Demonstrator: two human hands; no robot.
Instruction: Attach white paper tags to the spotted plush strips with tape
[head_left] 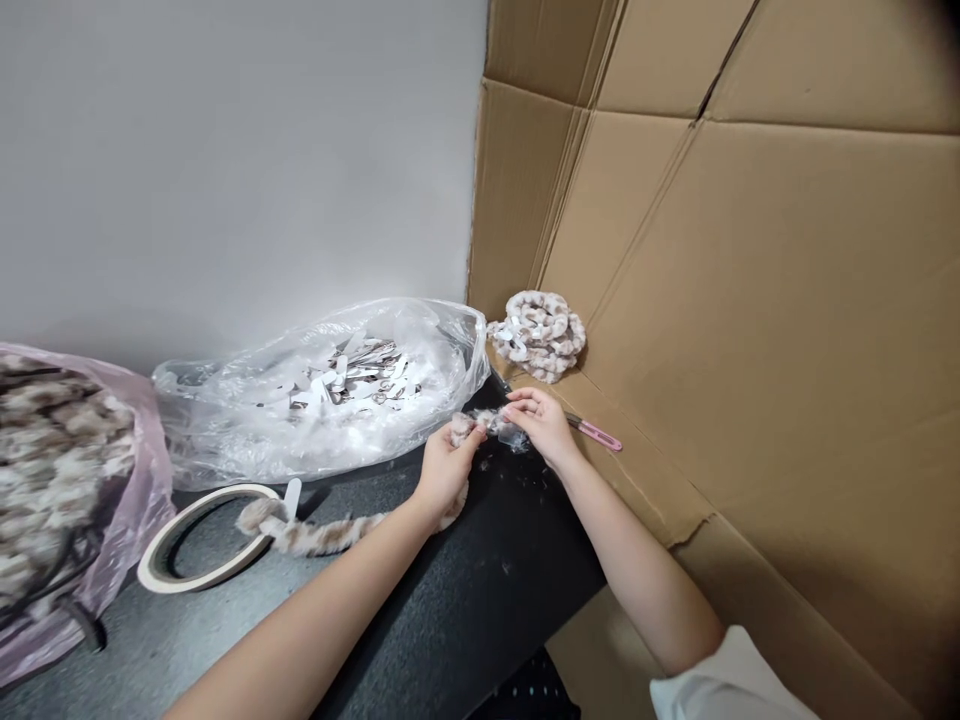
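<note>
A furry white-and-brown strip (330,536) runs across the dark table, passing behind my left forearm and up to my hands. My left hand (446,465) is closed on it near its far end, thumb on top. My right hand (546,430) pinches at that same end with thumb and fingertips. Just under the right fingertips is a small clear, shiny piece (514,437), too small to make out. At the strip's near end, a white tab (292,497) sticks up beside a roll of masking tape (154,570).
A clear plastic bag (225,430) holds many white tabs. On the left, a pink bag (154,470) is full of furry pieces. Coiled furry strips (544,335) lie against the cardboard (750,300) on the right. A pink-handled cutter (598,435) rests beside my right wrist.
</note>
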